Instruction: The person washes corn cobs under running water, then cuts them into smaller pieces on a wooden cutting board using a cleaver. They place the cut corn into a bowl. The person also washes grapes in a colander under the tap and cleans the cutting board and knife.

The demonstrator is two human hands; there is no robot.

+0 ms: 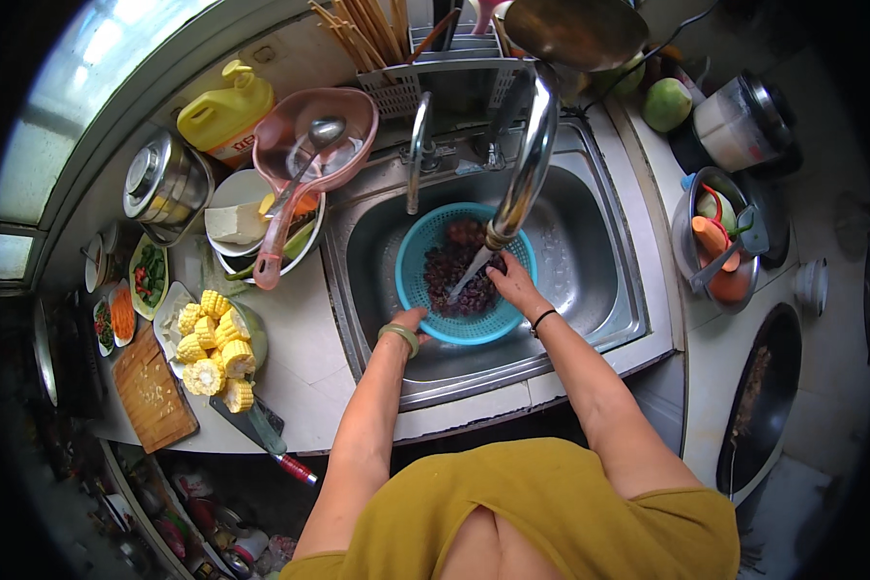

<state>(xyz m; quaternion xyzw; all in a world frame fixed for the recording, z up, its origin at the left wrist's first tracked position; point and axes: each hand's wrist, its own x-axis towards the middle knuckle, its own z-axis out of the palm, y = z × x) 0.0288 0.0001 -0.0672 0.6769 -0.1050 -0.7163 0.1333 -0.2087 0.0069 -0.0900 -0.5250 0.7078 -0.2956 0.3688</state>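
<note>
A turquoise plastic colander (406, 284) sits in the stainless-steel sink (587, 275) with dark red grapes (449, 279) inside. Water pours onto the fruit from the large curved chrome faucet (533, 159). My left hand (410, 322), below a pale green bangle, grips the colander's near-left rim, its fingers partly hidden beneath. Reaching over the right rim, my right hand (515, 283) has its thumb and fingers around some grapes at the side of the heap. A black band circles that wrist.
A smaller faucet (417, 159) stands behind the sink. Left on the counter are cut corn (214, 341), a knife with a red handle (296, 467), a wooden cutting board (152, 391) and a pink strainer (270, 254). A metal bowl of vegetables (732, 290) and a wok (776, 377) stand right.
</note>
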